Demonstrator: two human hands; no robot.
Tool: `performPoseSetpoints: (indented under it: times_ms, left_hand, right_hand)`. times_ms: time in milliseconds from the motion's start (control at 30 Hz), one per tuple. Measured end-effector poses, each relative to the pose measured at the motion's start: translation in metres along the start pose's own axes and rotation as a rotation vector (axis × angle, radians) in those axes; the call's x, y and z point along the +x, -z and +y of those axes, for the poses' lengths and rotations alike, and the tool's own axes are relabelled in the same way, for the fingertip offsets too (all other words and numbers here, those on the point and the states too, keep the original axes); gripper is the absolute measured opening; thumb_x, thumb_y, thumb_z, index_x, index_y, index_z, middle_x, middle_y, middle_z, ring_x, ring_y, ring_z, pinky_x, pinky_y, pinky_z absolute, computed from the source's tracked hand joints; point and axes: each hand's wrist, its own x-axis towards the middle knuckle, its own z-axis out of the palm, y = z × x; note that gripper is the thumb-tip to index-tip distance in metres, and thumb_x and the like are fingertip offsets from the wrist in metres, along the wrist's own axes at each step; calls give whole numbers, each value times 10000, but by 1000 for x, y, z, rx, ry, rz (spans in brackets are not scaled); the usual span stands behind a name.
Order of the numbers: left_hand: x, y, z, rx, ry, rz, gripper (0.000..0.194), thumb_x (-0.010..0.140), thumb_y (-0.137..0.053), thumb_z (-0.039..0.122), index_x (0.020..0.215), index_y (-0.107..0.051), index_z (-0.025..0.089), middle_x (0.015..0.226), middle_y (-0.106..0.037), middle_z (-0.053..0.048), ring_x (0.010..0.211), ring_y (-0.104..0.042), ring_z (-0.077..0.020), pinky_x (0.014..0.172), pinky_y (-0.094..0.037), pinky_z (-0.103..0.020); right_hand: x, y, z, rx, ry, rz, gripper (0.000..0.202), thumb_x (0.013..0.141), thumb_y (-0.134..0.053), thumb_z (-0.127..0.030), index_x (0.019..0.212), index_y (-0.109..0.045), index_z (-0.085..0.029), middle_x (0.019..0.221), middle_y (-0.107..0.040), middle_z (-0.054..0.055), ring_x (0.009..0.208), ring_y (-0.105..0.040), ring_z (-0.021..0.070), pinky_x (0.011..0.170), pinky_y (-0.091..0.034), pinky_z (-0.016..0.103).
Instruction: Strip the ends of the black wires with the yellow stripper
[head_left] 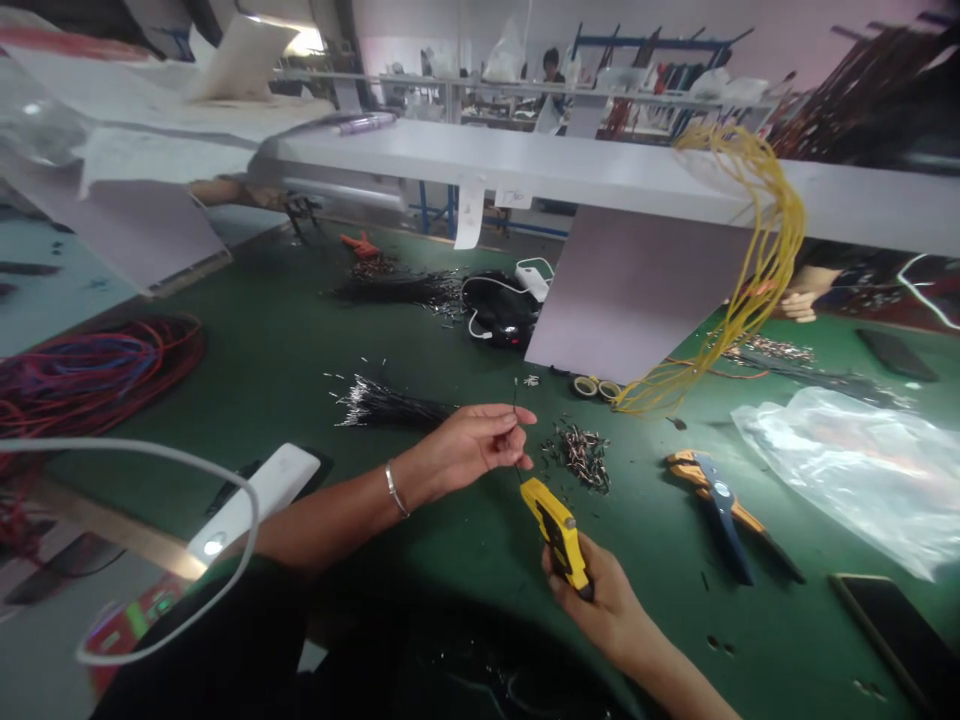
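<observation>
Between the fingertips of my left hand [491, 438] is a thin black wire [515, 397], held upright with its small tip above the fingers. Wrapped in my right hand [600, 600] is a yellow and black wire stripper [559, 535]; its head meets the lower end of the wire just under my left fingers. Whether its jaws are closed on the wire cannot be made out. Left of my left hand lies a bundle of black wires [397, 405] with pale ends. A heap of small dark and coppery pieces [581, 457] sits right of it.
Orange and blue pliers [724, 500], a phone [900, 640] and a clear plastic bag [847, 470] lie to the right. Yellow wires [772, 240] hang off the white shelf [600, 175]. Coiled red wires [97, 365] are at left. Another person's hand [799, 300] shows behind the yellow wires.
</observation>
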Motion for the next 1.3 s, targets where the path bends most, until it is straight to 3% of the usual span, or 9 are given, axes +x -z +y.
performPoseSetpoints:
  times_ms: [100, 200, 333, 467, 733, 900, 1033, 1167, 1300]
  left_hand:
    - [-1, 1, -1, 41, 29, 7, 102, 843, -590, 154, 863, -664, 86, 484, -433, 54, 418, -318, -27, 520, -374, -232]
    - [-2, 1, -1, 123, 60, 31, 92, 805, -598, 135, 806, -665, 72, 454, -404, 61, 399, -235, -16, 461, -277, -211]
    - [-5, -3, 0, 229, 110, 73, 91, 753, -610, 144, 732, -662, 72, 419, -403, 54, 376, -254, -22, 439, -235, -219]
    - [-8, -8, -1, 286, 148, 87, 88, 720, -603, 152, 677, -649, 91, 392, -384, 57, 359, -277, -29, 428, -221, -227]
    - [-1, -3, -12, 508, 24, 162, 143, 693, -628, 234, 646, -632, 99, 389, -387, 69, 338, -291, -23, 387, -150, -205]
    - [-3, -5, -11, 412, 81, 166, 138, 674, -641, 226, 635, -627, 94, 365, -350, 77, 340, -246, -17, 396, -158, -207]
    - [-6, -8, -9, 410, 93, 154, 142, 670, -635, 228, 654, -635, 87, 368, -357, 73, 345, -250, -20, 402, -163, -208]
    - [-2, -6, -9, 500, 32, 208, 148, 652, -648, 238, 640, -628, 91, 376, -358, 75, 355, -261, -20, 402, -160, -202]
    - [-3, -6, -10, 478, 75, 183, 159, 660, -648, 251, 644, -628, 94, 377, -354, 76, 356, -253, -19, 412, -161, -205]
  right_hand:
    - [-3, -6, 3, -153, 57, 11, 60, 710, -486, -144, 745, -486, -193, 644, -540, -8, 553, -475, 130, 526, -383, 239]
    - [-5, -10, 8, -310, 124, 52, 128, 692, -457, -136, 801, -488, -195, 645, -541, -7, 544, -489, 145, 519, -379, 249]
    - [-4, -5, 9, -461, 222, 98, 281, 647, -441, -116, 915, -487, -189, 705, -595, 19, 589, -547, 179, 557, -405, 274]
    - [-1, 3, 3, -540, 280, 75, 294, 615, -437, -93, 888, -459, -197, 705, -579, 24, 581, -538, 183, 547, -388, 276]
    - [-5, -10, -2, -490, 231, 49, 272, 590, -431, -71, 816, -435, -223, 670, -578, 10, 567, -531, 177, 530, -368, 270]
    - [2, -4, 9, -518, 257, 115, 295, 601, -440, -76, 865, -455, -208, 704, -588, 20, 590, -543, 184, 548, -357, 275]
    - [3, -3, 9, -521, 309, 83, 299, 588, -451, -87, 862, -443, -207, 741, -588, 35, 632, -546, 195, 567, -365, 281]
    - [-4, -11, 2, -452, 233, 53, 308, 575, -452, -68, 851, -465, -204, 724, -590, 22, 625, -542, 184, 575, -374, 270]
    - [0, -7, 1, -453, 138, 98, 297, 586, -449, -69, 851, -487, -198, 677, -574, 0, 567, -506, 162, 544, -345, 253]
